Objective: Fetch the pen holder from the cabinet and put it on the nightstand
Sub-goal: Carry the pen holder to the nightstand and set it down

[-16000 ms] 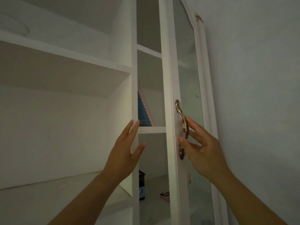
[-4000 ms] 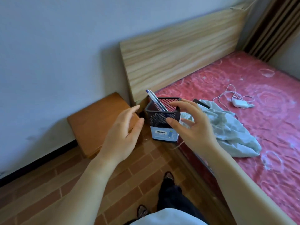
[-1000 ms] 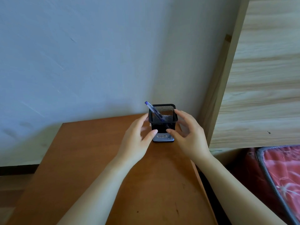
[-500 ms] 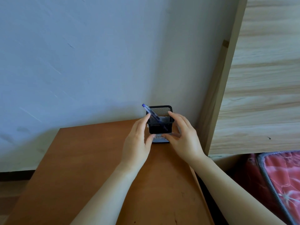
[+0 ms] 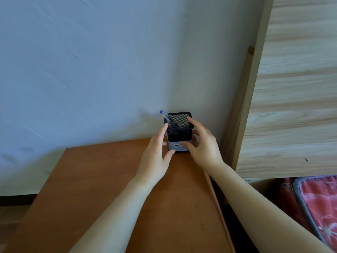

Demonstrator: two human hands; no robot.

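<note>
The black mesh pen holder [image 5: 179, 133] with a white label stands upright on the brown nightstand [image 5: 102, 183], at its far right corner close to the wall. A blue pen [image 5: 168, 118] leans out of it to the left. My left hand [image 5: 156, 156] rests against the holder's left side, thumb at its base. My right hand [image 5: 203, 146] cups the right side, with fingers on the rim and the thumb on the label. Both hands touch the holder.
A pale blue wall [image 5: 91, 70] rises right behind the nightstand. A light wooden headboard [image 5: 291, 97] stands to the right, with a dark gap between it and the nightstand. A red patterned mattress [image 5: 321, 203] shows at the lower right.
Over the last second both hands slid the pen holder farther back along the nightstand toward the wall. They remain on its sides.
</note>
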